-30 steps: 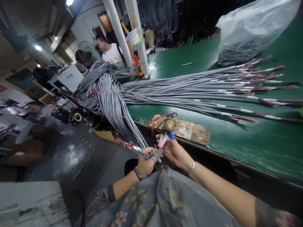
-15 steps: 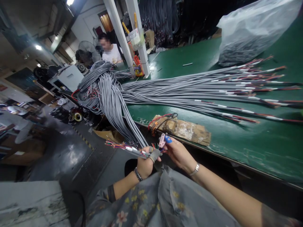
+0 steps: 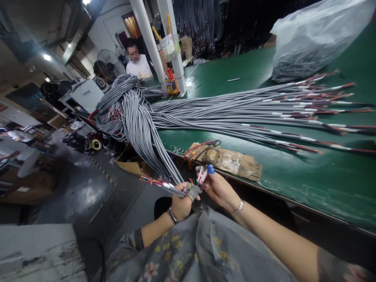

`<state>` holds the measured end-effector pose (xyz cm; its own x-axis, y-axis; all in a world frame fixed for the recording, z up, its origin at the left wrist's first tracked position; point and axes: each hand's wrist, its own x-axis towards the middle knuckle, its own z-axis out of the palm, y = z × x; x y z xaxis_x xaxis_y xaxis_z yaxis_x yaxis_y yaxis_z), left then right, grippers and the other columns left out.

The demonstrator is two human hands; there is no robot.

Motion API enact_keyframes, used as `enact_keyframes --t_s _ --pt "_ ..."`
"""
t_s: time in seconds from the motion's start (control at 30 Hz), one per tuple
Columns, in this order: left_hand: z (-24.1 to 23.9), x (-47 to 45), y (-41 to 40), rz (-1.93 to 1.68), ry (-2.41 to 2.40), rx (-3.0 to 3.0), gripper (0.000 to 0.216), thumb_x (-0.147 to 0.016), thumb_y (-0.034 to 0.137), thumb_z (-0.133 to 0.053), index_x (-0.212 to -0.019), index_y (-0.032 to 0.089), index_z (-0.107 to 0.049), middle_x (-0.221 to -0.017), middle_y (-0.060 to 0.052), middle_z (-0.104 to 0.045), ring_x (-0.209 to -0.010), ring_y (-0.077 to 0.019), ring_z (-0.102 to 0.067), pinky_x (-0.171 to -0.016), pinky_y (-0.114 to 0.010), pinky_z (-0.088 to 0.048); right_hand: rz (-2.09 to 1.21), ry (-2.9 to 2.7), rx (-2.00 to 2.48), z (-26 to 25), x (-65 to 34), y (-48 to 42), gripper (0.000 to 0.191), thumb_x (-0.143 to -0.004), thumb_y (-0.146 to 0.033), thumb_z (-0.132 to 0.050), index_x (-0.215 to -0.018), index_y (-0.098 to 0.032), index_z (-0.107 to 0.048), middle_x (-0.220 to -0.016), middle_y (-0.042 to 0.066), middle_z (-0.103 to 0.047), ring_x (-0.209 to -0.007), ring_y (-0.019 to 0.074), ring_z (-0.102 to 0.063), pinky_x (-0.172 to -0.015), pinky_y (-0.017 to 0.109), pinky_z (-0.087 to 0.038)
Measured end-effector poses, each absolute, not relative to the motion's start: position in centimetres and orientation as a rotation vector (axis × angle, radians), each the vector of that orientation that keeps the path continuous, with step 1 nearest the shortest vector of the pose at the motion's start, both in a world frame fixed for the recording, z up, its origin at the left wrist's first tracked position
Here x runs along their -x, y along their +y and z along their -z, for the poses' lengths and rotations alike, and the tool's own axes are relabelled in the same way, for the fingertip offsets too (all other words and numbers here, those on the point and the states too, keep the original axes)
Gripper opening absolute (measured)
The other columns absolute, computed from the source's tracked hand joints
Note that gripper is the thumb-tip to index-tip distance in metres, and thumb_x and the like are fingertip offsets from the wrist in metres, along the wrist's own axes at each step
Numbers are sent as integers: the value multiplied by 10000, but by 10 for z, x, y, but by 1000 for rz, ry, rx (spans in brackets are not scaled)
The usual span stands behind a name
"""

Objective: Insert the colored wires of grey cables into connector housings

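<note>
My left hand [image 3: 182,201] is closed round several grey cables [image 3: 173,189], with grey covers on some fingers. Coloured wire ends [image 3: 152,180] stick out to the left past white sleeves, and short thin wires [image 3: 193,181] fan out above the thumb. Beside them my right hand [image 3: 219,187], with blue covering on the thumb tip, pinches a small pink clip-like tool [image 3: 202,175]. The tool's lower end is at the short wires; whether it grips one I cannot tell. From the held cables, a long grey bundle [image 3: 143,133] runs up to the bench.
Grey cables with stripped ends [image 3: 235,111] lie along the green bench [image 3: 308,176]. A taped wooden block [image 3: 232,161] sits at its near edge. A clear plastic bag [image 3: 317,43] stands at the back right. A white post [image 3: 173,51] rises from the bench, and a person [image 3: 139,64] is beyond.
The pink tool has tilted and its arms show more apart, with my right thumb slightly higher. The held wire ends have shifted right. In the background, a dark shape before the fan has gone.
</note>
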<state>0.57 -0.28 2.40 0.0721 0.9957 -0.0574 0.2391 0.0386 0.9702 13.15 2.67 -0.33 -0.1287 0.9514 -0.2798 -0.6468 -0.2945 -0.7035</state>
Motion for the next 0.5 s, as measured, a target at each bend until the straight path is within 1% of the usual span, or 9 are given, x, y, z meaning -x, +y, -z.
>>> enact_keyframes --t_s 0.1,0.23,0.3,0.4,0.5 --pt "-26 -3 -4 -977 1353 -1439 447 -758 572 -609 -518 196 -578 -515 -25 -611 -525 -148 -554 -581 -282 -452 -1757 -453 815 -1 -134 24 526 -579 -715 -713 -713 -208 -659 -669 25 -633 -607 163 -538 -581 294 -449" --pt "-28 4 -6 -956 1348 -1550 454 -793 548 -582 -502 200 -580 -526 -35 -621 -548 -163 -562 -627 -306 -451 -1911 -485 762 -2 -141 15 583 -505 -734 -737 -752 -208 -692 -713 24 -649 -612 146 -548 -568 272 -444" --pt "-27 8 -7 -935 1360 -1595 441 -811 525 -573 -512 201 -581 -536 -38 -628 -567 -172 -572 -655 -319 -452 -1971 -559 760 2 -143 8 551 -482 -665 -800 -745 -194 -693 -697 14 -641 -596 131 -541 -565 261 -433" --pt "-22 13 -7 -891 1405 -1682 401 -821 470 -580 -527 198 -590 -586 -47 -644 -617 -186 -589 -686 -330 -452 -1932 -652 818 6 -142 0 448 -492 -525 -867 -694 -179 -665 -600 -25 -594 -544 100 -506 -553 238 -401" --pt "-14 16 -5 -851 1372 -1803 365 -826 412 -578 -533 196 -600 -627 -52 -651 -671 -198 -600 -719 -337 -463 -1899 -696 854 4 -139 -2 426 -509 -496 -866 -680 -183 -633 -580 -32 -602 -541 108 -524 -571 251 -413"
